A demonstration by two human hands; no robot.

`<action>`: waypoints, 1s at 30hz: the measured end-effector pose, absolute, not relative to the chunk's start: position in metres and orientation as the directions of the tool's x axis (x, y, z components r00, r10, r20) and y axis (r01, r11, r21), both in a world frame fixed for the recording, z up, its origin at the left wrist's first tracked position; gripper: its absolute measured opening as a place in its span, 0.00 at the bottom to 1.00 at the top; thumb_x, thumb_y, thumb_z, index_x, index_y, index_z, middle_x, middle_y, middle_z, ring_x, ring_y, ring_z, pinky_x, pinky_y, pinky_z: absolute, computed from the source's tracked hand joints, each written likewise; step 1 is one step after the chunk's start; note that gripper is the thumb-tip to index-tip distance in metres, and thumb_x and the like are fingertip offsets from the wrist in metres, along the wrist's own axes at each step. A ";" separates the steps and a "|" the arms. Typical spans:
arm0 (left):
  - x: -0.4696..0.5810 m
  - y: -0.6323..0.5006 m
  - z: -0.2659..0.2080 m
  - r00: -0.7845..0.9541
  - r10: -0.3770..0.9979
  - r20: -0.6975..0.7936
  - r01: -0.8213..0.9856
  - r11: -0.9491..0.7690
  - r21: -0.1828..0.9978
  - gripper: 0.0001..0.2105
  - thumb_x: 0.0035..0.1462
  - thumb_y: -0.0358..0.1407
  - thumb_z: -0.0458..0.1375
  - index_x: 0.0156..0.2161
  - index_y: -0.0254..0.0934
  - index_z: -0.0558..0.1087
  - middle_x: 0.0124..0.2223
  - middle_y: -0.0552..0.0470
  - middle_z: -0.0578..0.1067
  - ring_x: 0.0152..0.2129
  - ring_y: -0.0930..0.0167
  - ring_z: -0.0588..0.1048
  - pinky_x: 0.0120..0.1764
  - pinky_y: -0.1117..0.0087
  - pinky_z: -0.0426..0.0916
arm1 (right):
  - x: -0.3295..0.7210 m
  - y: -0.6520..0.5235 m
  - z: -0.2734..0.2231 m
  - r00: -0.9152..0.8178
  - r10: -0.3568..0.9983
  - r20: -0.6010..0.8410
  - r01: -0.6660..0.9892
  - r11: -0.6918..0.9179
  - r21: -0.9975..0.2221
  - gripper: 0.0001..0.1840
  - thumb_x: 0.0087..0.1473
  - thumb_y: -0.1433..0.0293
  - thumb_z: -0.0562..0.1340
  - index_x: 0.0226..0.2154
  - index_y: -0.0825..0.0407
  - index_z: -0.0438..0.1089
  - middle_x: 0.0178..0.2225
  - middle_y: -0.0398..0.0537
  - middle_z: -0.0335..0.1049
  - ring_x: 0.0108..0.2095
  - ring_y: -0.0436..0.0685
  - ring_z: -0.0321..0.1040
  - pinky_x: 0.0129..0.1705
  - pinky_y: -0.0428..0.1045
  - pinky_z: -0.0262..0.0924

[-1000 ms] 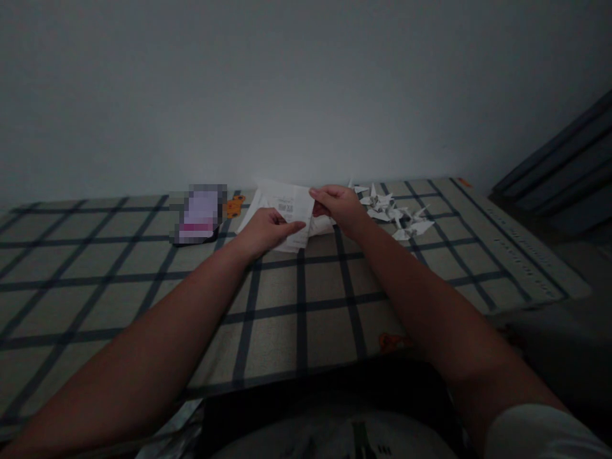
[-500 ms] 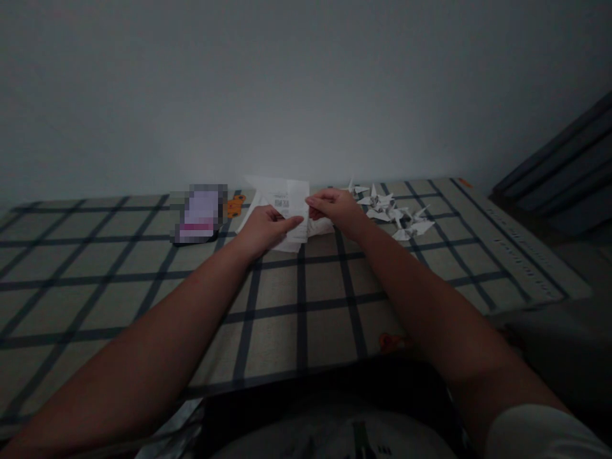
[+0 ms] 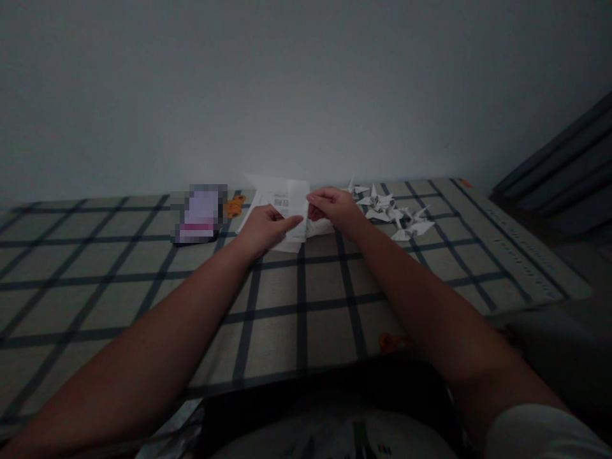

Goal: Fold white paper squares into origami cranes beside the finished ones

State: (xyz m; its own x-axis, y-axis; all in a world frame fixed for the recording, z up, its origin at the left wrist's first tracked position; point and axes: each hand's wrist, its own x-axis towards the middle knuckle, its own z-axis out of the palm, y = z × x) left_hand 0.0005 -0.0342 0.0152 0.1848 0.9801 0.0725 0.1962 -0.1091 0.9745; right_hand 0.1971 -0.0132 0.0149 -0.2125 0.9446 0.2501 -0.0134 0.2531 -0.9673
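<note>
A sheet of white paper (image 3: 297, 197) with faint print, its right part folded over, is held just above the far middle of the table. My left hand (image 3: 270, 228) grips its lower left part, the thumb lying on top. At the paper's right edge, my right hand (image 3: 335, 207) pinches the fold between thumb and fingers. Below and behind lies more white paper (image 3: 248, 213), partly covered by the held sheet. To the right of my right hand sit several folded paper cranes (image 3: 399, 217) in a loose cluster.
A phone-like object (image 3: 199, 213), blurred out, rests at the far left. The checked tablecloth (image 3: 191, 306) carries orange bear figures (image 3: 236, 206). A plain wall (image 3: 306, 89) stands right behind the table, and a dark curtain (image 3: 568, 166) hangs at the right.
The paper's right edge has shifted slightly left, and its folded strip looks a bit different. Both hands stay almost in place.
</note>
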 end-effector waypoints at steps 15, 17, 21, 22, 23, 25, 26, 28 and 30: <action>-0.001 -0.024 0.003 0.104 0.978 0.182 0.091 -0.192 0.977 0.20 0.46 0.47 0.73 0.38 0.32 0.83 0.38 0.42 0.84 0.31 0.65 0.80 0.35 0.68 0.73 | 0.198 -0.016 0.014 -0.326 0.931 0.167 0.030 0.186 -0.982 0.11 0.55 0.63 0.69 0.33 0.56 0.75 0.26 0.44 0.75 0.28 0.47 0.72 0.36 0.46 0.70; -0.001 -0.021 0.000 0.094 0.976 0.195 0.035 -0.199 0.979 0.21 0.46 0.48 0.73 0.40 0.32 0.83 0.42 0.41 0.84 0.35 0.62 0.82 0.40 0.65 0.75 | 0.198 -0.015 0.012 -0.351 0.923 0.159 0.031 0.181 -0.983 0.12 0.53 0.63 0.69 0.33 0.57 0.76 0.27 0.44 0.76 0.27 0.47 0.71 0.36 0.46 0.70; 0.001 -0.021 -0.001 0.103 0.980 0.171 -0.026 -0.169 0.985 0.22 0.46 0.48 0.73 0.41 0.32 0.83 0.45 0.38 0.83 0.38 0.58 0.83 0.45 0.59 0.76 | 0.198 -0.014 0.012 -0.346 0.920 0.182 0.067 0.218 -0.974 0.11 0.53 0.64 0.69 0.30 0.57 0.74 0.25 0.43 0.74 0.26 0.47 0.70 0.34 0.45 0.69; 0.002 -0.022 0.000 0.102 0.980 0.170 -0.027 -0.169 0.985 0.22 0.46 0.48 0.73 0.40 0.32 0.83 0.45 0.38 0.83 0.38 0.58 0.83 0.46 0.59 0.76 | 0.198 -0.015 0.012 -0.339 0.921 0.189 0.076 0.227 -0.971 0.11 0.54 0.64 0.68 0.30 0.57 0.74 0.25 0.43 0.74 0.26 0.47 0.70 0.34 0.45 0.69; 0.002 -0.022 0.000 0.098 0.980 0.174 -0.025 -0.172 0.985 0.22 0.47 0.48 0.72 0.40 0.32 0.83 0.45 0.38 0.83 0.38 0.58 0.83 0.46 0.59 0.76 | 0.198 -0.015 0.013 -0.337 0.921 0.195 0.082 0.235 -0.968 0.11 0.54 0.64 0.68 0.30 0.57 0.74 0.25 0.43 0.74 0.26 0.47 0.69 0.33 0.45 0.68; 0.002 -0.023 0.001 0.080 0.979 0.188 -0.016 -0.188 0.982 0.20 0.47 0.48 0.72 0.38 0.32 0.83 0.43 0.38 0.84 0.38 0.58 0.83 0.45 0.60 0.77 | 0.198 -0.016 0.013 -0.343 0.918 0.201 0.095 0.247 -0.964 0.13 0.54 0.62 0.68 0.31 0.57 0.75 0.25 0.43 0.74 0.26 0.47 0.69 0.32 0.45 0.67; 0.002 -0.024 0.002 0.065 0.978 0.199 -0.010 -0.199 0.980 0.20 0.47 0.48 0.72 0.37 0.32 0.83 0.42 0.39 0.84 0.37 0.58 0.83 0.44 0.60 0.77 | 0.198 -0.016 0.013 -0.350 0.916 0.199 0.102 0.248 -0.963 0.13 0.54 0.62 0.68 0.32 0.57 0.75 0.25 0.43 0.74 0.26 0.47 0.69 0.32 0.45 0.67; 0.002 -0.024 0.003 0.035 0.974 0.222 0.000 -0.222 0.975 0.19 0.47 0.47 0.72 0.37 0.32 0.83 0.41 0.40 0.84 0.37 0.58 0.83 0.42 0.62 0.77 | 0.198 -0.015 0.012 -0.365 0.911 0.190 0.117 0.248 -0.962 0.14 0.53 0.61 0.68 0.32 0.57 0.76 0.26 0.44 0.74 0.27 0.47 0.69 0.32 0.45 0.67; 0.002 -0.025 0.004 0.018 0.972 0.235 0.010 -0.235 0.972 0.18 0.47 0.47 0.72 0.37 0.33 0.83 0.41 0.41 0.84 0.36 0.59 0.83 0.41 0.63 0.77 | 0.198 -0.014 0.010 -0.377 0.905 0.195 0.135 0.262 -0.956 0.15 0.53 0.61 0.69 0.32 0.57 0.76 0.26 0.44 0.74 0.27 0.47 0.69 0.32 0.45 0.66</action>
State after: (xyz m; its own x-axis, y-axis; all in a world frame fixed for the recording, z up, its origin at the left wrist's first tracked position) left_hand 0.0023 -0.0248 0.0042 0.0175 0.9719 0.2349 0.0096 -0.2351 0.9719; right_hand 0.1982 -0.0144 0.0104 -0.3775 0.9053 0.1946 0.1352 0.2618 -0.9556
